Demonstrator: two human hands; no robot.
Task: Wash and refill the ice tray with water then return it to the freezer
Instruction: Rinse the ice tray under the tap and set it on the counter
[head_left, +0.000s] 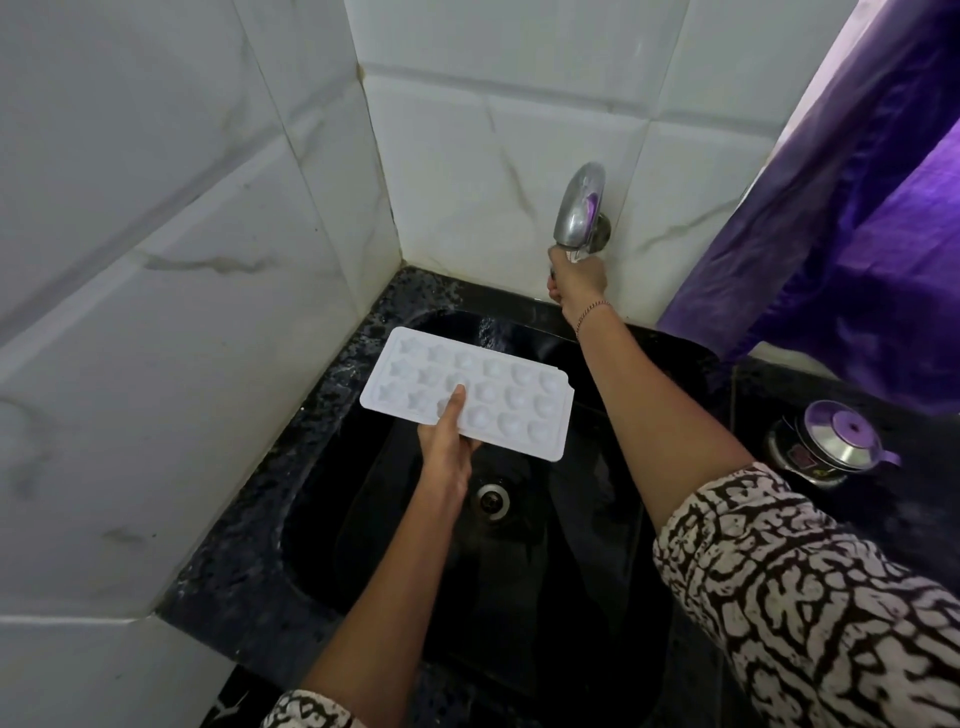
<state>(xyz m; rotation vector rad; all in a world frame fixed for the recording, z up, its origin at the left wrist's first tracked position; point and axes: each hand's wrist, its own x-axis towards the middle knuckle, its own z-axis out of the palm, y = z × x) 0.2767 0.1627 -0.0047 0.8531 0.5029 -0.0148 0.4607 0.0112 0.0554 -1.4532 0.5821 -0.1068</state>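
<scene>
Holding a white rectangular plastic ice tray (498, 384) by its near long edge, the left hand (447, 457) lays its thumb on top across the moulds. Its fingers go underneath, mostly hidden, so the tray is pinched between them. The ice tray hangs roughly level in the air above the left rear part of a black sink (670, 358), touching nothing but that hand. Its three rows of moulds face up, star shapes at the left end and rounded ones at the right. Whether any water lies in them cannot be told.

The right hand (577, 280) reaches to the back wall, its fingers curled round the lower end of a shiny chrome tap (579, 208). A thin beaded bracelet (592, 312) circles that wrist, and a black-and-white patterned sleeve (779, 582) covers the upper arm.

A round metal drain (491, 500) sits in the sink's floor, just beyond the left wrist. A black speckled stone counter (311, 447) frames the sink, with white marbled wall tiles (182, 218) behind and to the left. On the counter to the right stands a steel pot with a knobbed lid (831, 441), and a purple curtain (862, 208) hangs above it.
</scene>
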